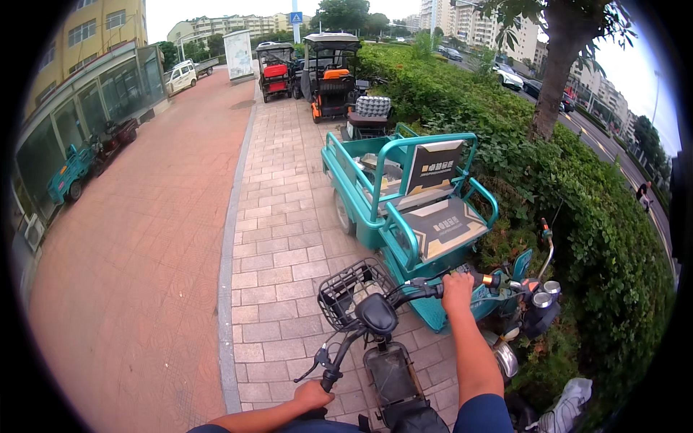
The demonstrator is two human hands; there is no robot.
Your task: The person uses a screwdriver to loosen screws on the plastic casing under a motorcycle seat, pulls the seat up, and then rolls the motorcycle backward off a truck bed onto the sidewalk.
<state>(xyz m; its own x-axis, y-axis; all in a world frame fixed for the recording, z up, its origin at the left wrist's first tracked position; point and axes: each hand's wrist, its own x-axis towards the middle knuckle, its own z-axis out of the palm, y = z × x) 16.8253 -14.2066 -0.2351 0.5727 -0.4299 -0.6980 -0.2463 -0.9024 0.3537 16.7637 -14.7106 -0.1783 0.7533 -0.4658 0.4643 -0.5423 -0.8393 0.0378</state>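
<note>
A small black scooter [386,364] with a wire front basket [348,289] stands below me on the paved walkway, its handlebar turned. My right hand [458,289] is closed around the right handlebar grip [433,289]. My left hand [313,395] is closed on the left grip, just behind the brake lever [312,366]. A round black headlamp [377,313] sits between the two grips.
A teal three-wheeled cargo trike [404,209] is parked right beside my scooter, against a tall green hedge [577,216]. More small vehicles [328,72] stand farther along the walkway. A red brick plaza [137,238] stretches left, with a building and another parked trike [72,172].
</note>
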